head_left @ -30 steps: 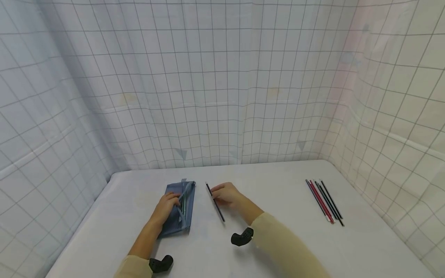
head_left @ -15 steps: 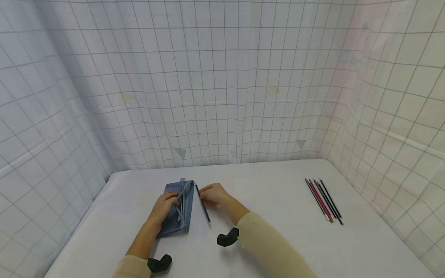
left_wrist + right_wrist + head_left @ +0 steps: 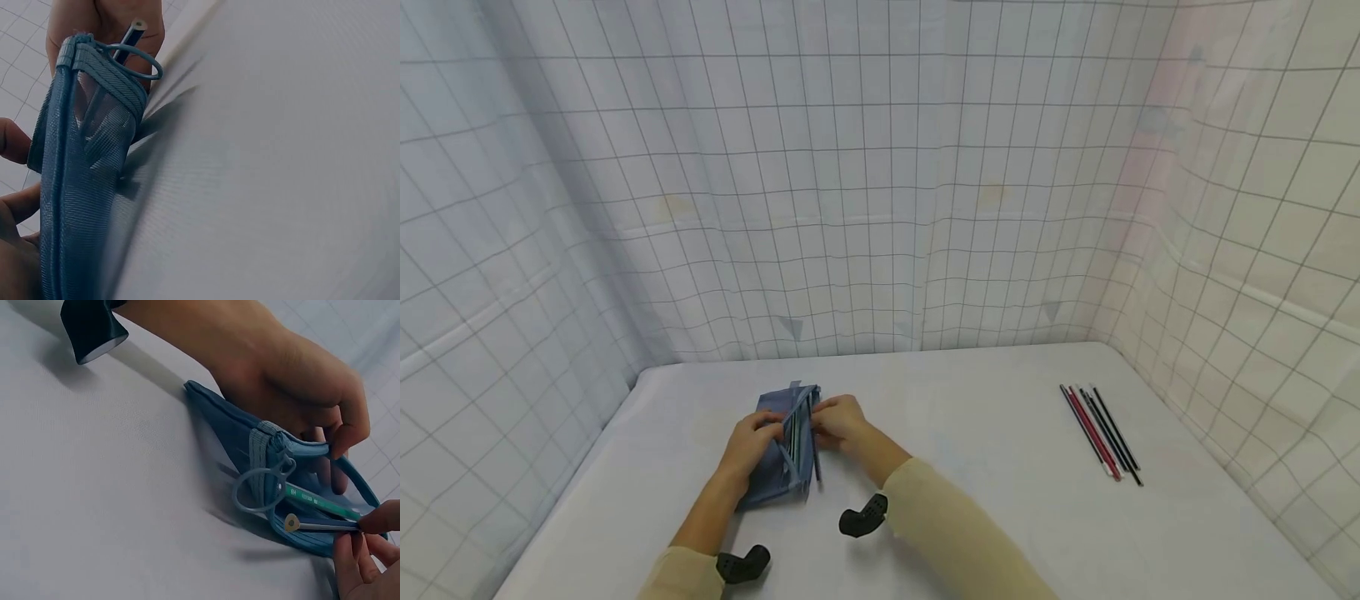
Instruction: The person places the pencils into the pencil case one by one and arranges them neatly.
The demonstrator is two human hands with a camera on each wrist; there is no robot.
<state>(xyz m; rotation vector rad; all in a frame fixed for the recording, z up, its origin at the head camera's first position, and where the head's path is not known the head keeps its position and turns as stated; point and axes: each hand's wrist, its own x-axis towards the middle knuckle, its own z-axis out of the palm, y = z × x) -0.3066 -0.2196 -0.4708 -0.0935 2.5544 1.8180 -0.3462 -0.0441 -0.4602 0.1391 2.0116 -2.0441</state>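
Note:
A blue zip pencil pouch (image 3: 765, 486) with a mesh side (image 3: 84, 212) lies on the table, its mouth spread apart. My left hand (image 3: 747, 446) holds the pouch's edge, thumb and fingers pinching the rim in the right wrist view. Between thumb and fingers, my right hand (image 3: 844, 422) pinches a dark blue pencil (image 3: 322, 524) at the pouch's opening, by the zip's ring pull (image 3: 240, 494). Inside the pouch shows a green pencil (image 3: 319, 501). In the head view, fingers hide much of the blue pencil; its lower end sticks out beside the pouch.
Several red and dark pencils (image 3: 1093, 433) lie side by side at the table's right. White cloth covers the table (image 3: 970, 433). Gridded white curtains (image 3: 880, 208) enclose the back and both sides. A black wrist device (image 3: 863, 517) sits on each forearm.
My right hand has moved left with the dark blue pencil, from beside the pouch to its opening. My left hand stays on the pouch, and the pencils at the right lie unmoved.

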